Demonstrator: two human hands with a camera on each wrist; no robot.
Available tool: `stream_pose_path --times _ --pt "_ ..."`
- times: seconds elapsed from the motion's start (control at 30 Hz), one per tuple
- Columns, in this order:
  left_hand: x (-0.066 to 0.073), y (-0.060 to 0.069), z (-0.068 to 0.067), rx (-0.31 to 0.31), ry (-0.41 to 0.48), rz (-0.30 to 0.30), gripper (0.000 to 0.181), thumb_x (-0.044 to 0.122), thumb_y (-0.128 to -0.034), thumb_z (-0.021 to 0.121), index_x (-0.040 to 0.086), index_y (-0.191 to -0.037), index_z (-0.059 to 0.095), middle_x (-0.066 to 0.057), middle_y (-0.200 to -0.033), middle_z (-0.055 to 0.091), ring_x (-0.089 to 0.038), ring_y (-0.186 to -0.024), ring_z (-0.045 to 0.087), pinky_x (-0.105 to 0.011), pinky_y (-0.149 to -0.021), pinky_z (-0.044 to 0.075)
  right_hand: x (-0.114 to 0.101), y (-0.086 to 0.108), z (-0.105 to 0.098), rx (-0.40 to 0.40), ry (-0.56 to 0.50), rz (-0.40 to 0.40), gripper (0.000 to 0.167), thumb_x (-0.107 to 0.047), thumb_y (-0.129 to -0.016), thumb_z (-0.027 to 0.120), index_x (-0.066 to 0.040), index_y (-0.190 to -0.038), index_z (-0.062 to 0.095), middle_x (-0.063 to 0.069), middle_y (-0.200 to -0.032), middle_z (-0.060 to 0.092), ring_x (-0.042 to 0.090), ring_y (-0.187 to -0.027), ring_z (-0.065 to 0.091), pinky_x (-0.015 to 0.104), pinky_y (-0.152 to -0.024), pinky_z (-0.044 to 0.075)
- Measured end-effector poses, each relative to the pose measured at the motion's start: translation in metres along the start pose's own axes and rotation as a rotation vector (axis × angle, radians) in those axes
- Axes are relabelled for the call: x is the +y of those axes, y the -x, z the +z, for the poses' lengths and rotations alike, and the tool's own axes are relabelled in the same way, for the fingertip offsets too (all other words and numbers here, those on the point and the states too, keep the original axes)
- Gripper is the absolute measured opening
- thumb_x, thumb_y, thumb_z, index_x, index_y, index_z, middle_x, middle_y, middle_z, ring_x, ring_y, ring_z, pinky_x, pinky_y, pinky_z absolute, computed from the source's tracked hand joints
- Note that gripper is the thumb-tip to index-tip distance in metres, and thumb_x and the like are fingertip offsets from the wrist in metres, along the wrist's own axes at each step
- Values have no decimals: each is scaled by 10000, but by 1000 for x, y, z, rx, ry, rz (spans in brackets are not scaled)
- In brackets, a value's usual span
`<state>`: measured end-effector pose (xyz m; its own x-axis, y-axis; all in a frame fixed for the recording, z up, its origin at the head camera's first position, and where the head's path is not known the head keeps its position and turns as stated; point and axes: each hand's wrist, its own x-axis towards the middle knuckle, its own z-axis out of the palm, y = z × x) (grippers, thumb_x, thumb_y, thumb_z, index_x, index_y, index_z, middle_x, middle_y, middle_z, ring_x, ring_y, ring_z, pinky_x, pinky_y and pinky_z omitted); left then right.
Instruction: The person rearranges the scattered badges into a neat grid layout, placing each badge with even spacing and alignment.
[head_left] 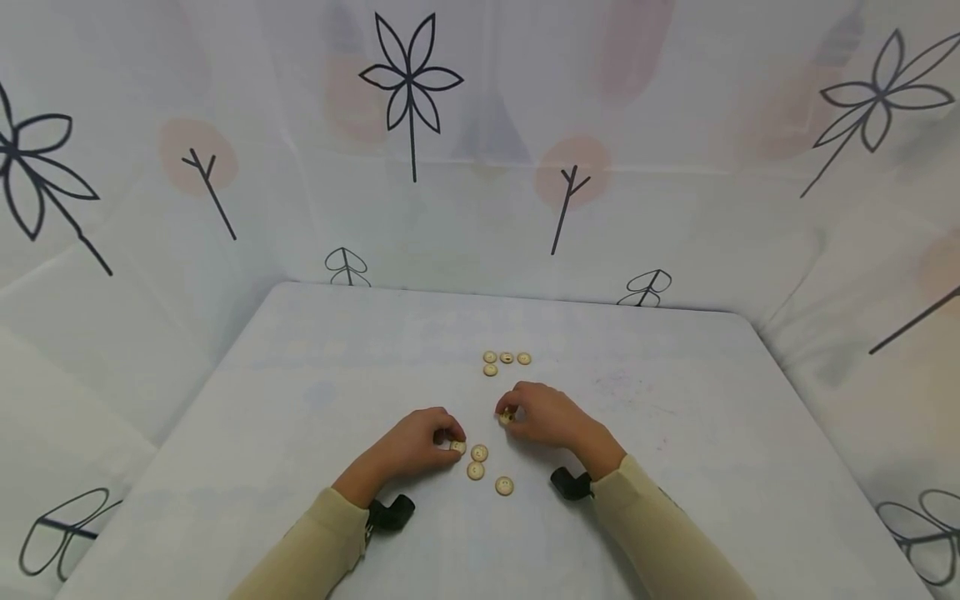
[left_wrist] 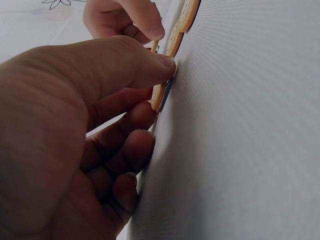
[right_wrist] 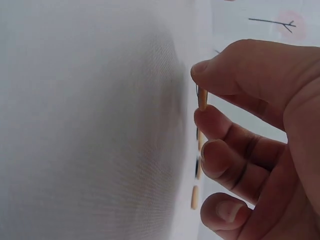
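Note:
My left hand (head_left: pixel 415 443) pinches a round, pale wooden button (head_left: pixel 457 447) at the tabletop; in the left wrist view thumb and fingertips meet around that button (left_wrist: pixel 158 96). To its right, my right hand (head_left: pixel 546 414) holds another wooden button (head_left: pixel 506 417) between thumb and index finger. The right wrist view shows this button (right_wrist: pixel 202 99) edge-on, with the other fingers loosely curled below. Beside the left fingertips lie two buttons, one (head_left: pixel 479 452) just beyond the other (head_left: pixel 476 472). A further button (head_left: pixel 505 486) lies apart, nearer to me.
Farther back is a small group of buttons (head_left: pixel 507 357), three in a row and one in front of the leftmost. Everything lies on a white-covered table (head_left: pixel 360 350). A cloth backdrop (head_left: pixel 480 217) with drawn flowers rises behind it. Black wrist devices (head_left: pixel 392 513) sit at both cuffs.

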<state>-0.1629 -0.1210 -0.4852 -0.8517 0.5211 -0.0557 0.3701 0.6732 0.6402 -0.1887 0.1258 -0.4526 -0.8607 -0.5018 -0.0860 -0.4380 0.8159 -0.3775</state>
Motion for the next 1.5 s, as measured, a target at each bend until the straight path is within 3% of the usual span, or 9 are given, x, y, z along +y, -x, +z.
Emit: stream_pose_path --times 0.77,1.23,1.5 --pt "1 1 0 6 -1 12 112 281 -864 712 246 -969 695 147 -891 576 -59 -821 522 -256 -774 454 8 -19 -1 55 66 95 186 -225 -885 681 -234 -1067 719 -63 -944 603 113 -804 518 331 -747 460" --pt "0 2 0 11 5 21 108 274 -867 708 244 -969 696 148 -904 584 -56 -825 525 -262 -780 457 15 -30 -1 97 94 102 202 -255 -906 666 -213 -1099 708 -20 -1014 625 175 -957 603 411 -834 502" --pt "-2 1 -1 25 7 62 108 265 -863 717 235 -966 698 133 -888 591 -44 -803 527 -247 -761 460 16 -38 -3 93 113 122 216 -261 -915 660 -208 -1119 706 -19 -976 591 148 -861 571 377 -775 499"
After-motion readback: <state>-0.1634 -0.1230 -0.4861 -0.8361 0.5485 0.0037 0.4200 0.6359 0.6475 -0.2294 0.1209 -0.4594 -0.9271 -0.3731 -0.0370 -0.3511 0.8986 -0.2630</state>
